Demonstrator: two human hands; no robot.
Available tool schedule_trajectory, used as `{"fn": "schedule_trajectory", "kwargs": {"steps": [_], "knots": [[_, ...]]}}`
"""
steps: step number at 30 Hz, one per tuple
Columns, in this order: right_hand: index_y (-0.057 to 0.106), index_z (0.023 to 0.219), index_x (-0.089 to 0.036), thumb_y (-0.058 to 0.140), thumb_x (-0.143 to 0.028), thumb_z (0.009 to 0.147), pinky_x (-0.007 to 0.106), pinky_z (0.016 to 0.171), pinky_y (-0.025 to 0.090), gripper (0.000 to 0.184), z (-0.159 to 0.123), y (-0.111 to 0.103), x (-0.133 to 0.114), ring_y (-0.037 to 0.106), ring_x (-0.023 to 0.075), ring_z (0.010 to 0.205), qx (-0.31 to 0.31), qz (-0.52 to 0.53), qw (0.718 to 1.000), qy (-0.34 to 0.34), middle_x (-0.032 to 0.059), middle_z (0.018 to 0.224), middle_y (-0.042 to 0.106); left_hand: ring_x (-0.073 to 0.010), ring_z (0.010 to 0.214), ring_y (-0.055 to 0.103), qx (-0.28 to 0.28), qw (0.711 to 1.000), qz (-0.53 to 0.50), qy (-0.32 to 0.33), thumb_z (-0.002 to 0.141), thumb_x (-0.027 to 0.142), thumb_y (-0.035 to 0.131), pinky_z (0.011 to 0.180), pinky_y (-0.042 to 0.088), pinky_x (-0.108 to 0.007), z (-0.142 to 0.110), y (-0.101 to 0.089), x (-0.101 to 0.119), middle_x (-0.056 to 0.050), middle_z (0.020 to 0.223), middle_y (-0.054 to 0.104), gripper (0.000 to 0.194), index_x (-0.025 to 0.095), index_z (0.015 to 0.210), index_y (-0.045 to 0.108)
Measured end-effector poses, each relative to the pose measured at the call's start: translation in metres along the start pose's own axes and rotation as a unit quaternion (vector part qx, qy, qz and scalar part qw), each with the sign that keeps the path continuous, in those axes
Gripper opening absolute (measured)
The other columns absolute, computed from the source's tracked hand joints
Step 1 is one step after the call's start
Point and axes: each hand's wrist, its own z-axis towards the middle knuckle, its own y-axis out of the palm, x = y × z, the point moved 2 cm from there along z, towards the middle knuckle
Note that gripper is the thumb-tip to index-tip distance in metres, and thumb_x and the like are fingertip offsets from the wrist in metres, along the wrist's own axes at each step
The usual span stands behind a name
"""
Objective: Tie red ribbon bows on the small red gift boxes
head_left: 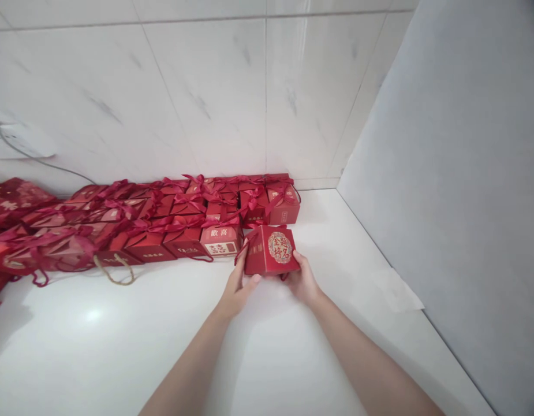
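Note:
Between my two hands is a red gift box (271, 254) with a round gold-and-blue emblem and gold characters on the side turned up towards me. My left hand (239, 289) grips its left side, thumb along the lower edge. On the right, my right hand (302, 278) closes on the lower right corner, with some fingers hidden under the box. A bit of dark red cord shows beneath it. Directly behind and to the left stand more red gift boxes (186, 242) tied with ribbon bows; one box (221, 240) with white lettering is nearest my left hand.
Rows of ribboned boxes run left along the white tiled wall (206, 86) on a white tabletop (119, 335). A beige rope handle (115, 280) hangs out in front. A grey panel (457, 173) rises at the right. A grey cable (41, 160) lies at the far left.

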Motion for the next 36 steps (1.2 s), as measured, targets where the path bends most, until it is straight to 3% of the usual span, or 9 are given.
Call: {"fn": "schedule_trajectory", "kwargs": {"steps": [3,6,10,12,15,21,28,32,36], "knots": [[0.068,0.081,-0.018,0.042,-0.07,0.084,0.048,0.078,0.056,0.058,-0.003,0.001,-0.003,0.069,0.0281,0.073,-0.112,-0.003,0.989,0.101,0.0028,0.053,0.062,-0.0316,0.135,0.044,0.008,1.0,0.026,0.01,0.085,0.044,0.066,0.114,0.035,-0.045,-0.002,0.001,0.003,-0.014,0.144,0.049,0.084,0.02,0.153,0.024],[0.061,0.063,-0.017,0.034,-0.08,0.083,0.046,0.076,0.057,0.071,-0.005,0.001,0.001,0.069,0.026,0.062,-0.159,-0.019,0.975,0.156,0.0036,0.047,0.057,-0.0299,0.134,0.045,0.051,0.998,0.003,0.027,0.089,0.048,0.059,0.112,0.037,-0.041,-0.001,-0.001,0.004,-0.014,0.144,0.049,0.077,0.018,0.152,0.027],[0.061,0.086,-0.017,0.035,-0.075,0.088,0.04,0.075,0.058,0.063,-0.002,0.003,0.005,0.061,0.0148,0.046,-0.14,-0.024,0.983,0.113,0.0053,0.064,0.07,-0.0286,0.112,0.063,0.052,0.998,-0.032,-0.026,0.092,0.055,0.049,0.089,0.052,-0.038,0.001,-0.004,0.005,-0.015,0.133,0.058,0.074,0.02,0.153,0.024],[0.061,0.094,-0.018,0.037,-0.072,0.089,0.038,0.073,0.058,0.06,-0.003,0.005,0.005,0.057,0.013,0.042,-0.143,-0.038,0.982,0.117,0.0041,0.064,0.071,-0.0259,0.089,0.07,0.019,0.997,-0.055,-0.05,0.091,0.059,0.047,0.073,0.053,-0.035,0.002,-0.004,0.007,-0.015,0.124,0.064,0.081,0.021,0.155,0.015],[0.065,0.093,-0.018,0.042,-0.072,0.088,0.038,0.075,0.057,0.059,-0.006,0.008,0.002,0.055,0.0126,0.042,-0.144,-0.058,0.979,0.128,0.0025,0.059,0.068,-0.0228,0.075,0.071,-0.022,0.994,-0.09,-0.05,0.09,0.065,0.043,0.067,0.051,-0.034,0.003,-0.003,0.012,-0.016,0.118,0.067,0.088,0.023,0.156,0.005],[0.067,0.088,-0.019,0.047,-0.07,0.086,0.037,0.08,0.054,0.056,-0.007,0.009,0.002,0.06,0.0147,0.053,-0.131,-0.075,0.984,0.099,0.0031,0.065,0.069,-0.0214,0.074,0.07,-0.029,0.992,-0.107,-0.053,0.093,0.058,0.042,0.071,0.05,-0.035,0.004,-0.004,0.012,-0.016,0.119,0.067,0.079,0.024,0.155,0.006],[0.057,0.12,-0.022,0.063,-0.048,0.088,0.032,0.076,0.053,0.041,-0.005,0.01,0.003,0.069,0.0174,0.075,-0.09,-0.084,0.992,-0.004,0.0044,0.087,0.073,-0.0202,0.078,0.07,-0.007,0.991,-0.114,-0.065,0.094,0.054,0.045,0.072,0.048,-0.033,0.005,-0.006,0.003,-0.014,0.126,0.064,0.066,0.025,0.151,0.026],[0.049,0.131,-0.025,0.067,-0.04,0.087,0.034,0.077,0.055,0.05,-0.006,0.01,-0.004,0.07,0.0194,0.083,-0.07,-0.106,0.991,-0.039,0.0053,0.094,0.073,-0.0225,0.083,0.071,-0.008,0.988,-0.126,-0.087,0.094,0.06,0.039,0.073,0.048,-0.034,0.007,-0.005,0.003,-0.014,0.122,0.066,0.066,0.024,0.149,0.031],[0.035,0.142,-0.027,0.069,-0.041,0.084,0.03,0.057,0.055,0.069,-0.008,0.009,-0.009,0.07,0.0193,0.065,-0.041,-0.173,0.982,-0.067,0.0044,0.086,0.074,-0.0238,0.081,0.072,0.013,0.99,-0.093,-0.105,0.091,0.057,0.05,0.073,0.05,-0.034,0.008,-0.004,0.007,-0.013,0.114,0.07,0.068,0.021,0.147,0.035]]}}
